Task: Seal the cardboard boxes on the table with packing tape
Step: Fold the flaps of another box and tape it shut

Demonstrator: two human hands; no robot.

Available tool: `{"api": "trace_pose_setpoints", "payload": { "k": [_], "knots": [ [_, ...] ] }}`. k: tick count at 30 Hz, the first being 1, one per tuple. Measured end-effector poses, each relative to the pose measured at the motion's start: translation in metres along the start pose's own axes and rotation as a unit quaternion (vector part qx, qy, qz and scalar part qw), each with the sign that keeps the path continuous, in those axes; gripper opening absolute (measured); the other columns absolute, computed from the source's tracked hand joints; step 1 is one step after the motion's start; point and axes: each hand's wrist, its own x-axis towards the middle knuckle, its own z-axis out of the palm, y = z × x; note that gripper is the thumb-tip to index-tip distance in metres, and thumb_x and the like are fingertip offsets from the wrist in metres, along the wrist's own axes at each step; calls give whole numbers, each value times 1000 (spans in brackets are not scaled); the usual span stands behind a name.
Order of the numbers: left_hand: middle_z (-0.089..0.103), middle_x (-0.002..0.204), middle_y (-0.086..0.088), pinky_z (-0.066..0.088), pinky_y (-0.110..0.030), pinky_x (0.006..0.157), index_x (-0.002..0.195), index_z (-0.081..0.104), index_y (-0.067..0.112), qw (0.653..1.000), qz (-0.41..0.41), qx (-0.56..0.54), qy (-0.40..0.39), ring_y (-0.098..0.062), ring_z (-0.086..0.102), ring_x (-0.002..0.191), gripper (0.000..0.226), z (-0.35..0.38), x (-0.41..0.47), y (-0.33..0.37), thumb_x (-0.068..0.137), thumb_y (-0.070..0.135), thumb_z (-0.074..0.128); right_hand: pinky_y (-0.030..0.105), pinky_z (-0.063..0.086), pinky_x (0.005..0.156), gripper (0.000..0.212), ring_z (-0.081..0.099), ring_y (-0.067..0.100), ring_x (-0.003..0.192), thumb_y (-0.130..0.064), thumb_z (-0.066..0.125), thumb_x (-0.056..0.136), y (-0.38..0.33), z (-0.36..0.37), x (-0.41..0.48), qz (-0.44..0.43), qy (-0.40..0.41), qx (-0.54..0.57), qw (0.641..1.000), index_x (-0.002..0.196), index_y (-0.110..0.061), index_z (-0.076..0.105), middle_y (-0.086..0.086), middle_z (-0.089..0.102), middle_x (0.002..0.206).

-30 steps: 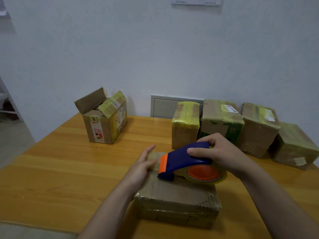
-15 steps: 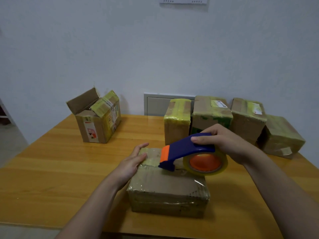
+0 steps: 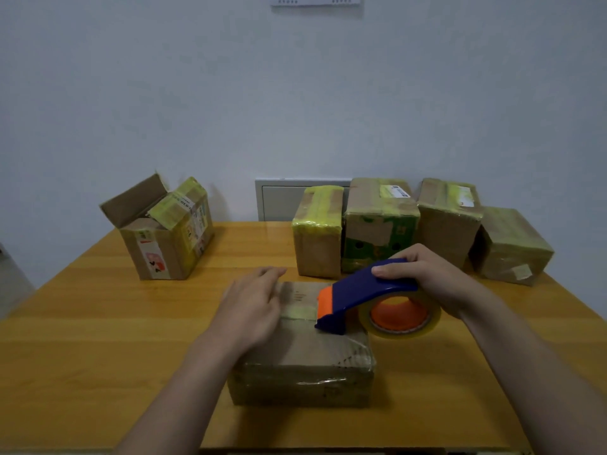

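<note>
A flat cardboard box (image 3: 305, 362) wrapped in clear tape lies on the wooden table (image 3: 98, 323) in front of me. My left hand (image 3: 253, 307) rests flat on the box's left top, fingers straight. My right hand (image 3: 427, 280) grips a blue tape dispenser (image 3: 364, 293) with an orange tip and an orange-cored tape roll (image 3: 399, 316). The dispenser's front edge touches the top of the box near its middle, over a yellowish tape strip (image 3: 299, 312).
An open box (image 3: 164, 234) with raised flaps stands at the back left. Several taped boxes (image 3: 381, 224) line the back right beside the wall. A grey panel (image 3: 279, 198) sits on the wall behind them.
My left hand has slid from the box's far left corner toward me along the top. The dispenser has stayed near the box's middle, tilted a little more upright. The camera has shifted slightly.
</note>
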Motion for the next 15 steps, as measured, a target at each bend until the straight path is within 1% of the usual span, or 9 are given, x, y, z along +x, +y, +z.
{"api": "trace_pose_setpoints", "payload": {
  "k": [1, 3, 5, 7, 9, 12, 15],
  "knots": [
    [33, 165, 8, 20, -51, 126, 158, 35, 39, 1000, 2, 10, -4, -17, 27, 152, 48, 5, -1, 7, 110, 35, 35, 21, 51, 66, 36, 68, 16, 63, -45, 73, 79, 0, 2, 1, -3, 1, -2, 1000, 80, -10, 78, 11, 73, 74],
    [26, 169, 11, 6, -48, 129, 159, 32, 41, 999, -4, 38, -19, -13, 17, 157, 48, 14, -3, 13, 111, 44, 25, 22, 52, 66, 41, 68, 17, 64, -47, 73, 78, 1, 7, 6, -6, 6, -2, 1000, 82, -7, 78, 12, 74, 75],
    [21, 171, 11, -1, -45, 127, 160, 29, 41, 997, -4, 68, -20, -10, 11, 158, 50, 17, -5, 8, 111, 47, 19, 26, 53, 68, 50, 69, 21, 66, -48, 74, 77, 2, 12, 11, -5, 14, 4, 1000, 87, 0, 77, 18, 75, 79],
    [18, 172, 11, -2, -43, 128, 161, 28, 41, 997, -2, 73, -18, -10, 8, 159, 53, 12, -3, -3, 110, 49, 14, 30, 53, 70, 55, 69, 25, 70, -50, 75, 76, 2, 21, 18, -8, 19, 9, 1000, 90, 3, 76, 22, 75, 83],
    [15, 172, 10, -2, -42, 128, 161, 24, 42, 996, -4, 87, -25, -9, 6, 159, 54, 4, 2, -17, 109, 51, 12, 32, 53, 73, 55, 69, 27, 73, -51, 74, 76, 0, 33, 27, -15, 20, 9, 1000, 90, 2, 76, 24, 75, 85],
    [7, 173, 10, -3, -41, 129, 162, 16, 46, 993, -10, 113, -44, -9, 2, 159, 55, -5, 10, -36, 108, 53, 8, 32, 53, 74, 52, 70, 23, 72, -52, 74, 76, -6, 49, 39, -21, 20, 14, 999, 87, -1, 77, 21, 76, 84],
    [3, 173, 11, -3, -40, 129, 161, 10, 49, 990, -6, 129, -52, -8, 0, 158, 56, -6, 14, -45, 106, 57, 5, 33, 54, 77, 52, 71, 21, 74, -54, 73, 76, -8, 52, 45, -19, 14, 3, 1000, 88, -3, 78, 16, 77, 84]
  ]
}}
